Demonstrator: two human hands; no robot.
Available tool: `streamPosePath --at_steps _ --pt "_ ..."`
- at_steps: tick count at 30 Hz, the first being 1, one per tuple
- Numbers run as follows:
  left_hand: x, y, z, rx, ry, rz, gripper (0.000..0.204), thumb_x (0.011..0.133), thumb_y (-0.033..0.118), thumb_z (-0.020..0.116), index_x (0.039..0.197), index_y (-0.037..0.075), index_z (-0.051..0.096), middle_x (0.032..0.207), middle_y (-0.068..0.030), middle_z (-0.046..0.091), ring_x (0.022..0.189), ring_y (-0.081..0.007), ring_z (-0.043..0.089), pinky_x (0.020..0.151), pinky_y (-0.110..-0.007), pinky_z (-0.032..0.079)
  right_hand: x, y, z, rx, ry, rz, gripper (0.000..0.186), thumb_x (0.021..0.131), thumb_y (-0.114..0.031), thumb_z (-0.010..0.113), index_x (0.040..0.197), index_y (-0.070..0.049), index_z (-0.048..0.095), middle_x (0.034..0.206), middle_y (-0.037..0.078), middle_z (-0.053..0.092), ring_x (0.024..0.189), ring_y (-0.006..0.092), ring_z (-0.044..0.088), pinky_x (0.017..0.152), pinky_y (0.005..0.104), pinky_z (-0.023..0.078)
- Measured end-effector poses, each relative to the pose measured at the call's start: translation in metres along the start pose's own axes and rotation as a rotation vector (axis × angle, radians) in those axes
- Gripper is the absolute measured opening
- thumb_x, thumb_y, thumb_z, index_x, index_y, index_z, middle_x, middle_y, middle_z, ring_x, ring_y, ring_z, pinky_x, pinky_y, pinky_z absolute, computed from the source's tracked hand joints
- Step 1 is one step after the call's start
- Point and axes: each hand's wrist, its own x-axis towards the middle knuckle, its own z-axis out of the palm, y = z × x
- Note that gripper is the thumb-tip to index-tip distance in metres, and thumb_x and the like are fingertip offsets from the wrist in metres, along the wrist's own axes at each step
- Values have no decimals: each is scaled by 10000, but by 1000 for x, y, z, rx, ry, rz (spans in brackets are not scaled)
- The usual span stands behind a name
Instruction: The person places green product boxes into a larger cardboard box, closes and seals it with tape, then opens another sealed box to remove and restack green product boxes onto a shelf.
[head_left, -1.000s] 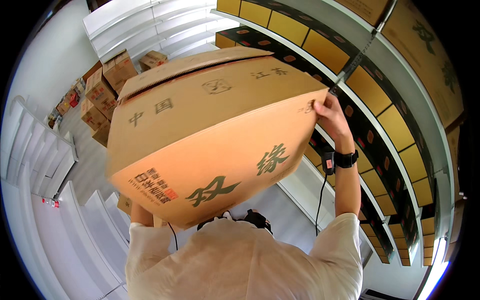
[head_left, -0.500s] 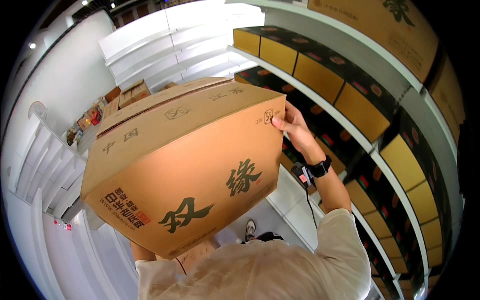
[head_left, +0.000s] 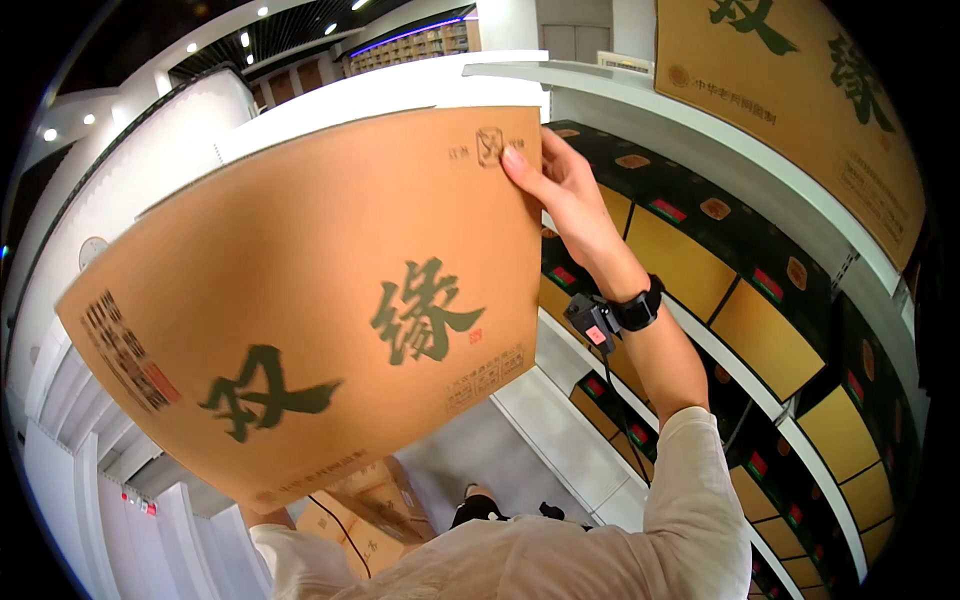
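A big brown cardboard box (head_left: pixel 300 240) with dark green brush lettering is held up in front of me, its broad side facing me and tilted. At its upper right edge my right hand (head_left: pixel 560 185) grips it, thumb on the printed face and fingers round the far side. A black wrist strap with a small device (head_left: pixel 600 318) and cable is on that wrist. My left forearm (head_left: pixel 265 517) goes up to the lower left corner of the box, which hides the left hand and its fingers.
Shelves (head_left: pixel 690 325) on the right carry rows of black and gold boxes. Another large carton (head_left: pixel 790 110) sits on the top shelf. Brown cartons (head_left: pixel 375 500) stand on the floor below, near my feet. White shelving (head_left: pixel 90 400) lines the left.
The box has risen and tipped so its top is no longer seen and its printed side fills more of the view. My right hand has gone up with it, still gripping.
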Motion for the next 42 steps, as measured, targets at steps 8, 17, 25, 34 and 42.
streamPosePath --at_steps 8,17,25,34,42 --pt "161 83 14 20 -205 136 631 921 350 619 1485 186 385 1178 -23 564 1023 -169 541 746 -320 443 120 -31 15 -419 39 -226 743 898 -530 662 1365 24 496 1211 127 632 1083 177 612 944 312 477" --pt "338 200 71 37 -508 236 628 926 353 611 1483 171 387 1201 -31 564 1052 -172 539 783 -327 440 251 -89 37 -622 260 -350 478 929 -460 655 1106 -17 637 876 -5 598 783 81 520 676 231 423" --pt "439 234 200 -35 -774 257 625 929 356 605 1482 159 388 1221 -39 564 1079 -174 538 817 -333 438 270 -151 26 -790 371 -455 509 923 -461 666 1137 1 648 987 59 684 855 135 639 747 275 507" --pt "489 232 353 -124 -951 215 623 934 359 597 1481 145 390 1244 -48 564 1108 -177 536 855 -340 435 250 -189 -16 -991 624 -457 530 895 -470 698 1112 12 662 1002 72 695 882 155 641 745 303 521" --pt "522 217 463 -189 -1026 151 622 938 362 590 1480 132 391 1264 -56 564 1134 -179 534 888 -346 432 234 -170 -25 -1029 781 -378 501 926 -425 676 1092 48 667 1017 95 702 858 156 647 762 288 513"
